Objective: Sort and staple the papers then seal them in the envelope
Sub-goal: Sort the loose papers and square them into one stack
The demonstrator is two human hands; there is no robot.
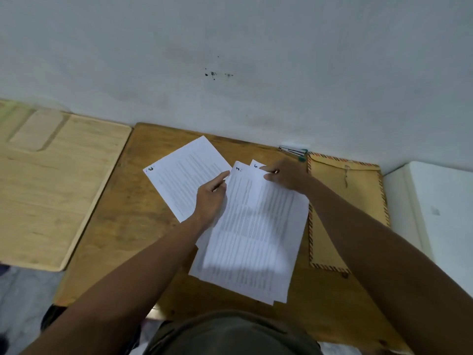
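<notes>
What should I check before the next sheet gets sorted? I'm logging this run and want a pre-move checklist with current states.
1. Left hand has hold of the stack of papers at its left edge: ok.
2. Right hand pinches a top corner of the sheets: ok.
3. Handwritten page numbers readable on the top corners: cannot tell, blurred.
4. Separate sheet lies flat on the table, left of the stack: ok.
5. Envelope within reach, to the right: ok; open or sealed: cannot tell.
6. Stapler at the table's far edge by the wall: ok.
</notes>
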